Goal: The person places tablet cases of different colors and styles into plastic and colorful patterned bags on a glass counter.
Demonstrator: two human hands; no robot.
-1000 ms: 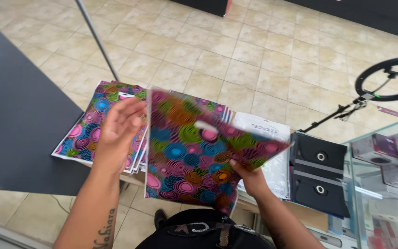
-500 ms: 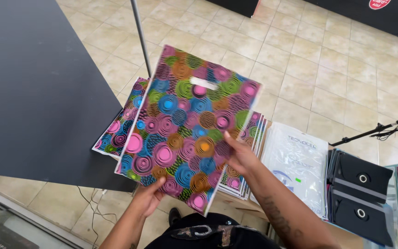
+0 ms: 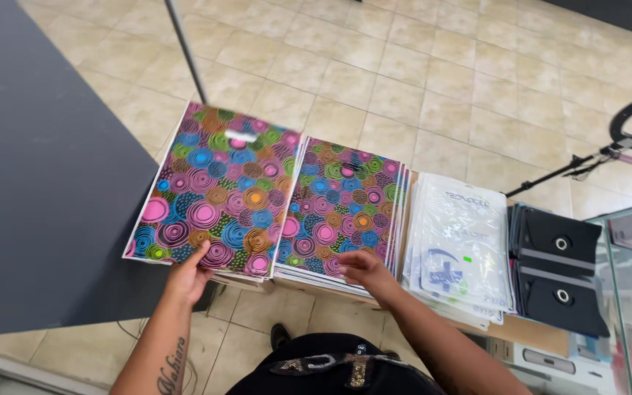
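Swirl-patterned bag, its long axis running toward twelve o'clock with the handle slot at the far end, lies over the left of two piles, and my left hand pinches its near edge, fingers closed on it from six o'clock. At three o'clock my right hand rests on the second stack of swirl bags, fingers curled loosely, holding nothing. Farther right sit clear printed bags and black folders. All rest on a low cardboard surface. Dark counter at nine o'clock; beige tiled floor and ring light stand beyond.
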